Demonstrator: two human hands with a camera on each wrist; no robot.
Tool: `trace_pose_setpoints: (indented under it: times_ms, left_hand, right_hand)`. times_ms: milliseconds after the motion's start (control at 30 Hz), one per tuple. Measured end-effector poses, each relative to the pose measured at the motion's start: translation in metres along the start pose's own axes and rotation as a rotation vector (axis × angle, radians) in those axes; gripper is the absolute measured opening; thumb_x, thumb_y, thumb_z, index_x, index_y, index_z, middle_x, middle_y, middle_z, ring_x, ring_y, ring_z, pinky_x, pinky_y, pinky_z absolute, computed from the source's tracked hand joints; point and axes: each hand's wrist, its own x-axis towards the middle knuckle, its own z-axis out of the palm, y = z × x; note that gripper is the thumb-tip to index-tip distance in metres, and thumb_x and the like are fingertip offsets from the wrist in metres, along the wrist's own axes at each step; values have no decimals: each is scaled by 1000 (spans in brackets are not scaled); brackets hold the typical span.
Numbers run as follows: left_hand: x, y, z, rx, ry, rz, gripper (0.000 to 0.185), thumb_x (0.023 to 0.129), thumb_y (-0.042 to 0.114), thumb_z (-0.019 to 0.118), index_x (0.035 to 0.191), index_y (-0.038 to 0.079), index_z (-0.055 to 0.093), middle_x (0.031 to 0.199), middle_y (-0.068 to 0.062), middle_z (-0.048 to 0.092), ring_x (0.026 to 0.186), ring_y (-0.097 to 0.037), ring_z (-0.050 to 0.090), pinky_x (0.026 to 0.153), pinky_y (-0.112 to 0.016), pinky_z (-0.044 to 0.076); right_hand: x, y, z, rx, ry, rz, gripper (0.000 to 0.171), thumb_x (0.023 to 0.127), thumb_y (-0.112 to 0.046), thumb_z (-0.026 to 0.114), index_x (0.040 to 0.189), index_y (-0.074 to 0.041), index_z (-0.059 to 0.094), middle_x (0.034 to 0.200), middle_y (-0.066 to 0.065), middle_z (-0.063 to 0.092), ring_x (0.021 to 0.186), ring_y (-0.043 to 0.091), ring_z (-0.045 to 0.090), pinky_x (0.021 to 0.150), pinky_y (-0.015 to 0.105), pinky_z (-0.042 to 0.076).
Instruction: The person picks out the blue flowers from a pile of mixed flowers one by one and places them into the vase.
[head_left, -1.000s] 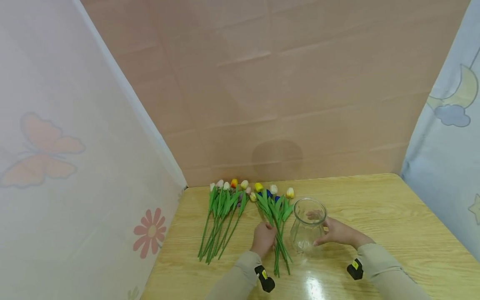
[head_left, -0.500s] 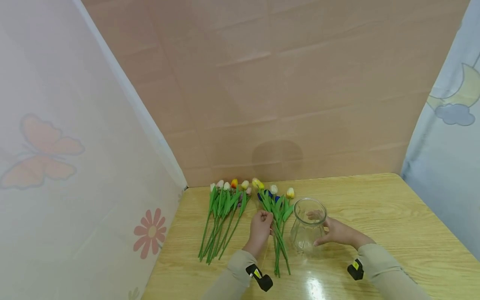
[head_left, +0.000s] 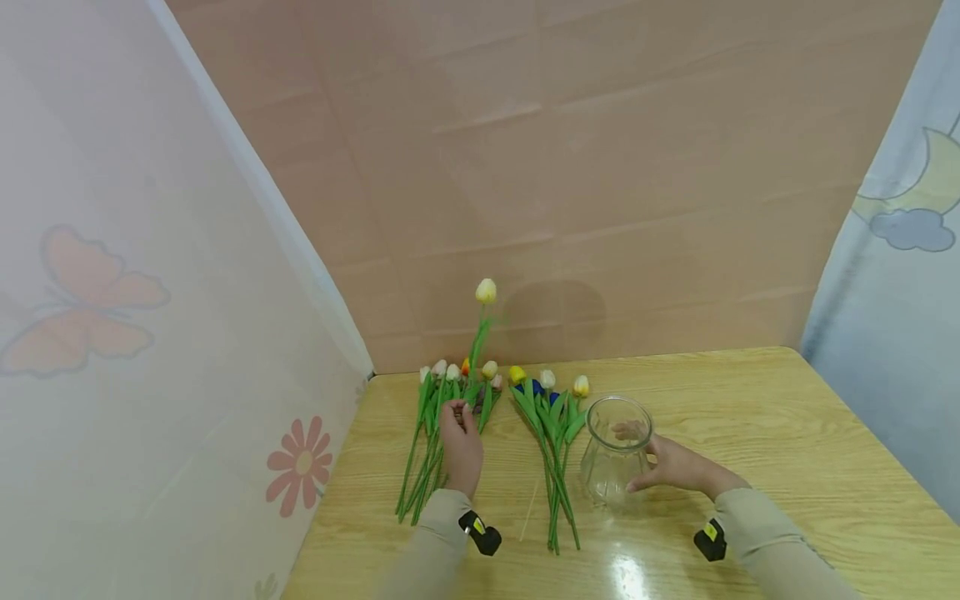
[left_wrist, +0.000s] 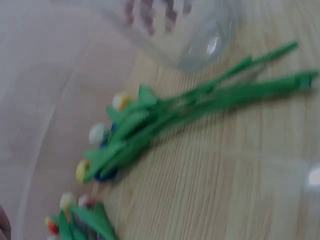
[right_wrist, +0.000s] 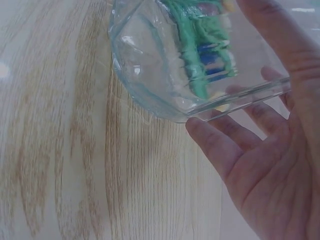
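My left hand (head_left: 456,414) grips the green stem of a pale yellow tulip (head_left: 486,291) and holds it upright over the left bunch of tulips (head_left: 429,454) lying on the wooden table (head_left: 750,417). A second bunch (head_left: 553,433) lies just to the right, also seen in the blurred left wrist view as the green bunch (left_wrist: 175,120). My right hand (head_left: 660,460) holds a clear glass vase (head_left: 617,450) standing on the table. Its thumb is on the near side and its fingers show through the glass. In the right wrist view the vase (right_wrist: 165,60) rests against that hand (right_wrist: 265,165).
A tan panel wall (head_left: 600,167) closes the back of the table. A white curtain with a butterfly and flower (head_left: 150,333) hangs at the left. A pale blue curtain (head_left: 900,333) hangs at the right. Bare tabletop lies to the right of the vase.
My left hand has moved left from the right bunch to the left bunch, raising one pale yellow tulip upright. The right hand and vase have stayed put.
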Motion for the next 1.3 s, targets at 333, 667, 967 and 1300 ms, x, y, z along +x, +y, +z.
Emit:
trace_pose_setpoints:
  times_ms: [333,667,967,1300]
  left_hand:
    - [27,-41,-52,197,157,10,19,100,17,53,109,2,59,94,-11,57,71,-19,53,56,-27,44]
    - [21,-64,-73,352,186,-121,10,96,4,58,99,-5,62,91,-15,48,73,-23,49,57,-26,41]
    - [19,-76,-81,527,75,-189,9,94,1,58,100,-4,63,92,-21,53,74,-32,55,60,-41,48]
    - [15,-79,-78,709,-16,-173,9,91,3,62,99,2,66,85,-19,61,73,-35,60,60,-49,49]
  right_hand:
    - [0,0,-1,-14,3,-22,93,79,-19,80,150,-2,23,151,29,27,130,62,27,91,74,35]
    - [0,0,-1,-6,3,-18,93,79,-20,80,151,-2,23,151,28,28,131,61,27,92,74,33]
    - [1,2,0,10,-1,-17,94,79,-18,80,151,-3,23,151,27,27,131,61,27,92,74,34]
    - [0,-1,0,8,-5,-19,93,80,-18,80,150,-1,22,151,30,26,131,62,26,92,73,35]
